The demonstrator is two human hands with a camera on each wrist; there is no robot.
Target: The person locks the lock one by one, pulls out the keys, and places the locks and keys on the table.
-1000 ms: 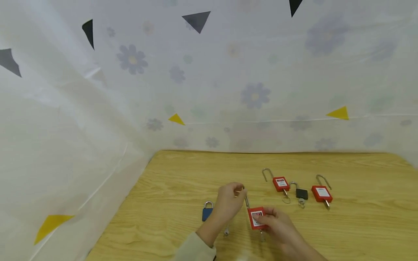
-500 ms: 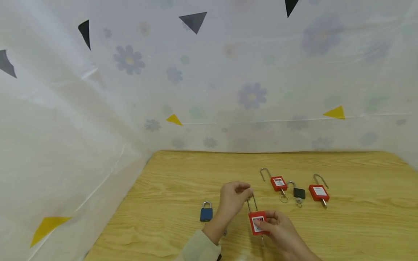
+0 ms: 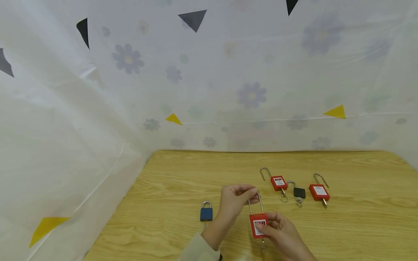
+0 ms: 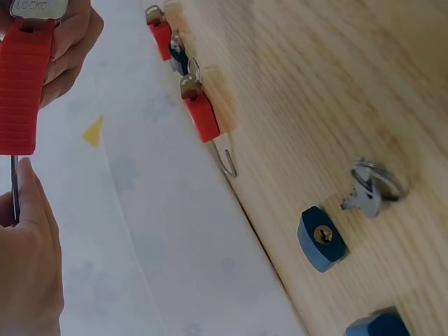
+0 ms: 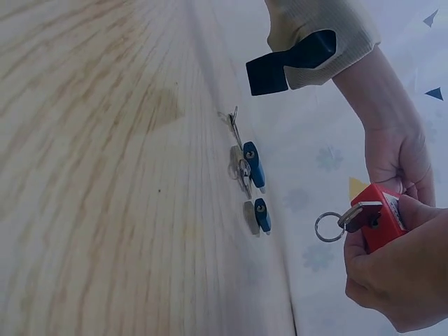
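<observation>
A red padlock (image 3: 259, 225) is held up over the table, label facing me. Its body is gripped by my right hand (image 3: 285, 232), thumb across the label. My left hand (image 3: 234, 201) pinches the top of its long metal shackle (image 3: 262, 203), and both shackle legs run down to the body's top edge. In the right wrist view a key (image 5: 361, 214) sits in the lock's underside, a ring (image 5: 329, 227) hanging from it. A blue padlock (image 3: 206, 214) lies left of my left hand. The left wrist view shows another blue padlock (image 4: 378, 325) and loose keys (image 4: 365, 192) on a ring.
Toward the back right lie a red padlock (image 3: 279, 183) with its shackle swung out, a small black padlock (image 3: 299, 193) and another red padlock (image 3: 319, 192), keys in them. A pale flowered sheet (image 3: 209, 90) stands along the back and left of the wooden table (image 3: 176, 174).
My left hand has turned the shackle from edge-on to face me and moved slightly right, bringing both legs over the body. The red padlock has come slightly lower in the head view.
</observation>
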